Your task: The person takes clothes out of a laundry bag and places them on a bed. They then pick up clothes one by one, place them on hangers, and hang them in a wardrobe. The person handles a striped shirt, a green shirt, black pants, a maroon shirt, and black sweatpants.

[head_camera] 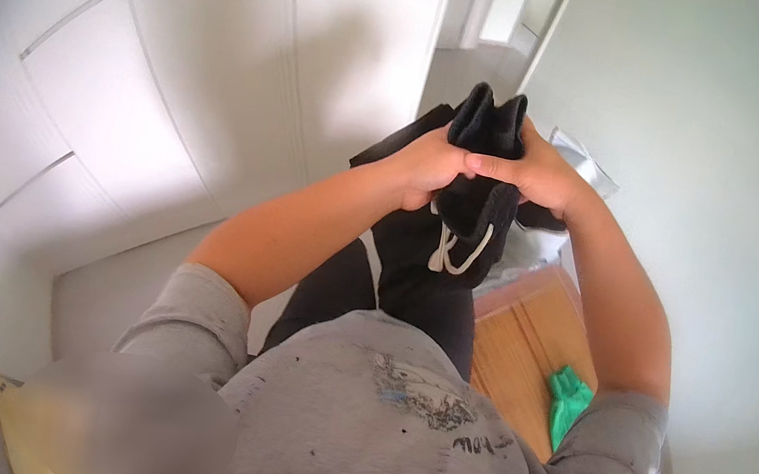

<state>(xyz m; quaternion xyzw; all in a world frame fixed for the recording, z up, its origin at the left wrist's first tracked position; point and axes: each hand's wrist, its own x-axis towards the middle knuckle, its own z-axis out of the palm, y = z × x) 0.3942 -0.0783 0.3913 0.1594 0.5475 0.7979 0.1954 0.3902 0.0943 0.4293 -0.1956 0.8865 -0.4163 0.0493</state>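
A black garment with a white drawstring, apparently a pair of drawstring trousers, is bunched up in front of my body. My left hand grips its folded top from the left. From the right, my right hand holds the same bunched part, and the thumbs of both hands meet across the front. Two thick folds of cloth stick up above my hands. The drawstring dangles in a loop below them. More black cloth hangs down in front of my legs and spreads out to the left. Most of my fingers are hidden behind the garment.
To the right stands a brown wooden surface with a crumpled green cloth on it. Clear and silvery plastic packaging lies beyond my right hand. White panelled doors rise at left, a pale wall at right.
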